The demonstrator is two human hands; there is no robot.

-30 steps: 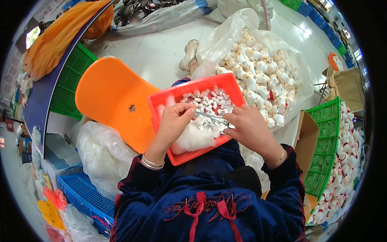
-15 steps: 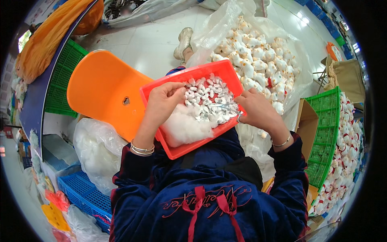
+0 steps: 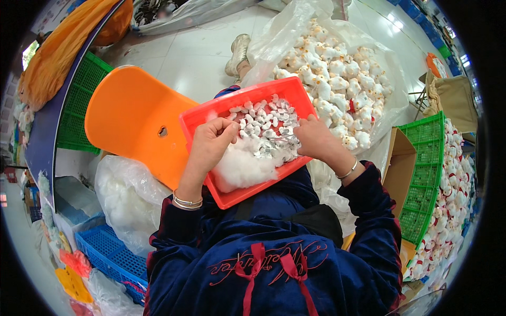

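A red plastic tray (image 3: 232, 199) rests on my lap. It holds many small white and silvery pieces (image 3: 258, 118) and a heap of white fluffy stuffing (image 3: 240, 166). Over the tray's left side, my left hand (image 3: 212, 145) is closed, thumb and fingertips pinched together; whatever they grip is too small to make out. My right hand (image 3: 319, 138) reaches over the right rim with fingers curled down at the small pieces. A thin greyish shape shows by its fingertips, but its kind cannot be told.
A clear bag (image 3: 266, 47) of white stuffed toys (image 3: 337, 79) lies beyond the tray. An orange chair (image 3: 132, 116) stands left, near a bag of stuffing (image 3: 129, 195) and a blue crate (image 3: 113, 253). Right are a cardboard box (image 3: 396, 168) and a green crate (image 3: 422, 174) beside more toys.
My right hand has moved left, further over the tray and the small pieces. The left hand stays pinched over the left side, shifted slightly left and down.
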